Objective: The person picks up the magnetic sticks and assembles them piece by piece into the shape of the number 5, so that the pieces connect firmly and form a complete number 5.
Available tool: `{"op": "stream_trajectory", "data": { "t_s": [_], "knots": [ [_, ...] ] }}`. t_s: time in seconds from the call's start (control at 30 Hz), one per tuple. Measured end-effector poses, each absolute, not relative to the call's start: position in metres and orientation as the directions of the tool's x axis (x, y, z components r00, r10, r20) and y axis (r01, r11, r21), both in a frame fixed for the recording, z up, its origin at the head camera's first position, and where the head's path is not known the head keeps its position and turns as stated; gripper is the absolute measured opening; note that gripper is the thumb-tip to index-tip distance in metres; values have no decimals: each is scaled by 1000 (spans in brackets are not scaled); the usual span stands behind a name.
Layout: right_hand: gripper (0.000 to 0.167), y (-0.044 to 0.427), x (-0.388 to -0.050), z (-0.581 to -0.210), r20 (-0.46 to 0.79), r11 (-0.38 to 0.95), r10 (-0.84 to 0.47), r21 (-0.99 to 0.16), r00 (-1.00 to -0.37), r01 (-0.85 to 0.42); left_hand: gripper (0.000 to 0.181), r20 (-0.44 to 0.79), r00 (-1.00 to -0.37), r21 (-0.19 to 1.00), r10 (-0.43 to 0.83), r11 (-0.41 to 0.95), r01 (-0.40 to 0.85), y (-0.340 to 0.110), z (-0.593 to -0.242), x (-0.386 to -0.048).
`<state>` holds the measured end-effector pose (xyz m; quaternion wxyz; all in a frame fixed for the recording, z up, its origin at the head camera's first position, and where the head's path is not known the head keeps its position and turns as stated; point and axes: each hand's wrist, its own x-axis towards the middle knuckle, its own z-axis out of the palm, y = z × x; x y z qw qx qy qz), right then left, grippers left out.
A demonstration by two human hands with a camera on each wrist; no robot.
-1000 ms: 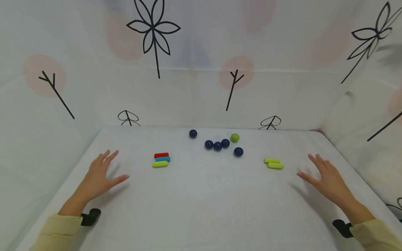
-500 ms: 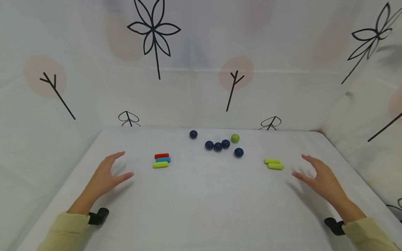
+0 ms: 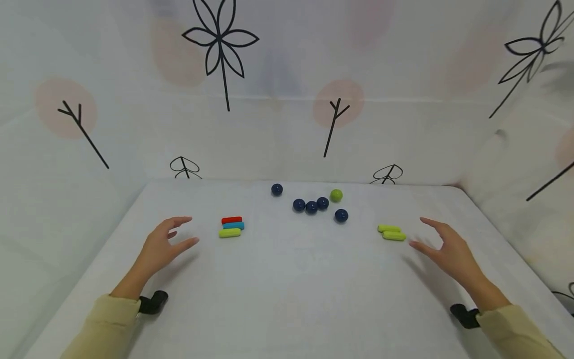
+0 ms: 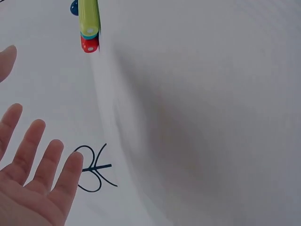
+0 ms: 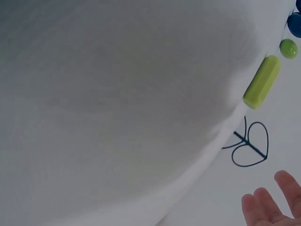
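Note:
My left hand [image 3: 158, 249] hovers over the table's left side, thumb and fingers spread, holding nothing. To its right lie a red stick [image 3: 231, 220], a blue stick [image 3: 233, 226] and a yellow-green stick [image 3: 229, 233], side by side. In the left wrist view the fingers of my left hand [image 4: 37, 174] are apart, below the yellow-green stick [image 4: 89, 18]. My right hand [image 3: 455, 254] is over the right side, empty, thumb apart from the fingers. Left of it are two yellow-green sticks [image 3: 388, 228] [image 3: 394, 236]; one stick [image 5: 262, 82] shows above my right hand [image 5: 273, 207] in the right wrist view.
Several dark blue balls [image 3: 311, 208] lie near the back of the white table [image 3: 305, 299], one blue ball [image 3: 276, 189] apart on the left. A green ball [image 3: 336, 195] is beside them. A patterned white cloth [image 3: 278, 134] stands behind the table.
Both hands have moved inward, the left one rightward and the right one leftward, closer to the sticks. Their fingers are less spread than before. The sticks and balls have stayed in place.

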<state>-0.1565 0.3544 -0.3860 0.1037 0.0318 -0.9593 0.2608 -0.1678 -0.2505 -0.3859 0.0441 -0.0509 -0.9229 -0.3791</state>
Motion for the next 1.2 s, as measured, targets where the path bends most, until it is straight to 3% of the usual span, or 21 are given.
{"op": "stream_trajectory", "data": {
  "t_s": [1.2],
  "knots": [
    [59,314,-176,-378,238,789,-120,-566,-964,-238,45,18,-997,737,78,673,66,-218,-392,-187]
  ]
}}
